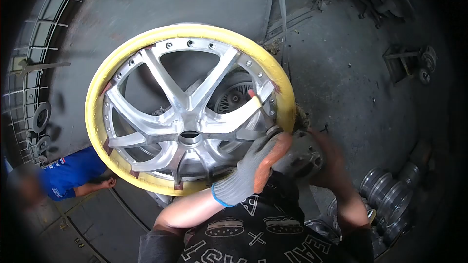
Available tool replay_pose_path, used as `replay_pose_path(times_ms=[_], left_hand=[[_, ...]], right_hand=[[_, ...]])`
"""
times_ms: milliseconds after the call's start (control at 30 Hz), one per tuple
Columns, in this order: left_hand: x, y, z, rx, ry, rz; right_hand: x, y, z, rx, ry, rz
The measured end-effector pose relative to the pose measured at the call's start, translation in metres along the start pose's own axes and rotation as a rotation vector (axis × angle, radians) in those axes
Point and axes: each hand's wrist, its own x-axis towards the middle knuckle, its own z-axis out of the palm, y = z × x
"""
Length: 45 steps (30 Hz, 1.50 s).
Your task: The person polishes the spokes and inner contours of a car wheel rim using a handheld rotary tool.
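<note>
Directly ahead: a silver metal spoked wheel with a yellow-wrapped rim

The wheel faces the camera, its round hub opening at the centre and small holes spaced around the inside of the rim. The left hand, in a grey knit glove with orange patches and a blue cuff edge, overlaps the wheel's near right part in the view; whether glove and wheel touch, I cannot tell. Its fingers are curled round the front of a dark grey, rounded power tool. The right hand, just outside the rim, is at the tool's other side, too blurred to show how its fingers stand. So the wheel lies forward and to the left of the tool and both hands. A thin shaft with an orange tip crosses over the wheel's right side, beyond the glove.

Through the spokes shows a second wheel with a fine mesh pattern. At lower left is a person in a blue shirt, one bare hand near the rim. Silver metal rims are piled at lower right.
</note>
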Motion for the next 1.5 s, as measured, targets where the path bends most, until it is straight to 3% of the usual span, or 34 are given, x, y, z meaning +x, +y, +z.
replay_pose_path(times_ms=[67, 167, 267, 467, 633, 700, 767, 800, 867, 1033, 1067, 1167, 1333, 1467, 1500], left_hand=[[0.005, -0.023, 0.014, 0.208, -0.064, 0.017], [-0.009, -0.123, 0.042, 0.264, 0.27, 0.091], [0.013, -0.061, 0.025, 0.08, 0.066, 0.067], [-0.009, -0.048, 0.017, 0.041, -0.009, -0.007], [-0.051, -0.048, 0.006, -0.109, -0.055, -0.219], [-0.051, -0.01, -0.001, 0.157, -0.042, -0.094], [-0.061, -0.014, -0.013, 0.422, -0.025, 0.032], [-0.068, -0.031, -0.019, -0.092, -0.092, -0.132], [-0.078, -0.041, -0.031, -0.609, -0.154, -0.29], [-0.084, 0.0, -0.053, 0.817, -0.077, 0.343], [-0.085, 0.0, -0.052, 0.864, -0.068, 0.357], [-0.083, -0.012, -0.05, 0.415, -0.077, 0.132], [-0.048, -0.032, -0.03, 0.645, -0.018, 0.261], [-0.001, 0.004, 0.001, 0.483, 0.071, 0.297], [0.004, 0.005, 0.004, 0.282, 0.046, 0.2]], right_hand=[[0.001, 0.012, -0.004, 0.012, 0.027, -0.023], [-0.001, 0.028, -0.004, 0.034, -0.018, 0.061], [0.0, 0.031, -0.005, 0.034, 0.019, 0.033], [-0.003, 0.018, -0.003, 0.071, -0.026, 0.022], [-0.018, 0.0, 0.014, 0.088, -0.005, -0.014], [-0.021, -0.009, 0.02, 0.13, -0.027, -0.005], [-0.025, -0.021, 0.032, 0.173, -0.051, 0.002], [-0.028, -0.025, 0.04, 0.174, -0.026, -0.019], [-0.031, -0.032, 0.052, 0.175, -0.003, -0.041], [-0.029, -0.042, 0.069, 0.159, -0.037, -0.079], [-0.028, -0.042, 0.068, 0.161, -0.035, -0.079], [-0.024, -0.038, 0.059, 0.1, -0.015, -0.112], [-0.016, -0.012, 0.026, 0.07, -0.01, -0.049], [-0.01, 0.006, 0.007, -0.028, 0.025, -0.015], [-0.007, 0.009, 0.001, -0.059, 0.015, -0.014]])
